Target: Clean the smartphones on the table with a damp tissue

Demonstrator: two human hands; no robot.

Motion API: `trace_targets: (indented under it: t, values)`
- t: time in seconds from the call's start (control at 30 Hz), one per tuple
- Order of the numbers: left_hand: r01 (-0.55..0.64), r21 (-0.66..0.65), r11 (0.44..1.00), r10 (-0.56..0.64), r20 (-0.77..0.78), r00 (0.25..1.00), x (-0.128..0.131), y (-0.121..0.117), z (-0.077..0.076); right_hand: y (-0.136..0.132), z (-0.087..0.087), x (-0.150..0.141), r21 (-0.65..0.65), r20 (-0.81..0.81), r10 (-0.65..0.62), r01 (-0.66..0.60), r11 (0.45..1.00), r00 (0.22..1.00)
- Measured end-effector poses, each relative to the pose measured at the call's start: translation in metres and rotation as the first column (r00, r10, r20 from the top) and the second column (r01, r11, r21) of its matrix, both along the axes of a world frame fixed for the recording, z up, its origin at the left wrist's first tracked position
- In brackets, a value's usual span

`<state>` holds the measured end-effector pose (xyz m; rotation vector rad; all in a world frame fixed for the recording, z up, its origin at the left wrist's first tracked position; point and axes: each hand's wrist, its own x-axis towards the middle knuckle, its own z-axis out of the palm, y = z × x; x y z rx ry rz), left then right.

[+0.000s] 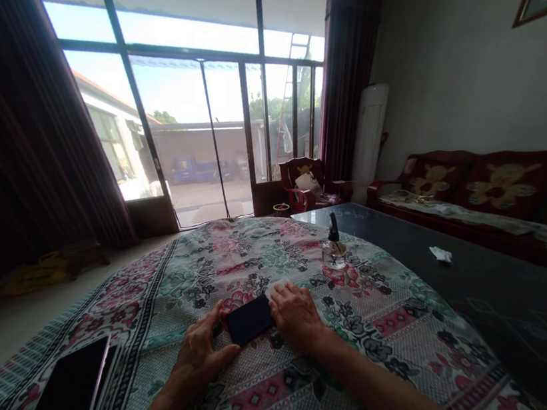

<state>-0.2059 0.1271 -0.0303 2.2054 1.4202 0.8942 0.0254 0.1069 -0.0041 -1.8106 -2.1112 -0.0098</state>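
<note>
A dark smartphone (249, 320) lies lengthwise across the flowered tablecloth (258, 395) in front of me. My left hand (200, 346) grips its left end, thumb along the near edge and fingers at the far corner. Over the right end rests my right hand (295, 315), its fingers bent and pressed on a white tissue (275, 288) that pokes out past the fingertips. Most of the tissue is hidden under the hand. Beyond it, a small clear bottle with a black spray top (334, 251) stands upright on the cloth.
A larger black-screened device (61, 408) lies on a stack at the left. To the right, a crumpled white tissue (441, 255) sits on a dark table (512, 294), with a red sofa (482, 184) behind. Glass doors (194, 141) stand ahead.
</note>
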Motion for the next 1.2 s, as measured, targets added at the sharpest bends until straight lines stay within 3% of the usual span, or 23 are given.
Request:
trace_targets:
  t: [0.1,0.17,0.3,0.43,0.57,0.73,0.87,1.0,1.1,1.2]
  values:
    - [-0.009,-0.007,1.0,0.009,-0.005,1.0,0.0,-0.001,0.002,0.001,-0.002,0.009,0.018,0.02,-0.091,0.09,0.996,0.996]
    - [-0.008,-0.012,1.0,0.008,-0.005,1.0,0.001,-0.002,0.003,-0.002,-0.004,0.007,0.021,0.028,-0.073,0.073,0.997,0.997]
    - [-0.004,-0.013,1.0,0.004,0.002,1.0,0.002,-0.003,0.005,-0.014,-0.005,-0.013,0.007,0.014,0.132,-0.132,0.991,0.991]
    - [-0.003,0.006,1.0,0.003,0.009,1.0,0.002,-0.003,0.003,-0.027,-0.003,-0.036,-0.006,-0.031,0.364,-0.364,0.931,0.931]
    - [-0.013,0.019,1.0,0.013,0.0,1.0,0.002,-0.002,0.003,-0.032,-0.001,-0.045,0.033,-0.034,0.472,-0.471,0.881,0.881]
    - [-0.016,0.012,1.0,0.016,-0.002,1.0,0.002,-0.004,0.004,-0.021,-0.001,-0.032,0.027,-0.011,0.387,-0.386,0.922,0.922]
    - [-0.006,-0.011,1.0,0.006,-0.002,1.0,0.002,-0.005,0.007,-0.006,0.001,-0.01,-0.001,-0.001,0.149,-0.149,0.989,0.989]
    - [-0.004,-0.023,1.0,0.004,0.004,1.0,0.003,-0.006,0.01,0.0,0.004,0.005,-0.018,0.007,-0.048,0.048,0.999,0.999]
    - [-0.009,-0.02,1.0,0.009,0.008,1.0,0.003,-0.007,0.01,-0.002,0.003,0.0,-0.01,0.01,-0.012,0.012,1.0,1.0]
    - [-0.013,-0.011,1.0,0.013,0.014,1.0,0.003,-0.007,0.01,-0.007,-0.003,-0.014,-0.011,0.008,0.13,-0.13,0.992,0.992]
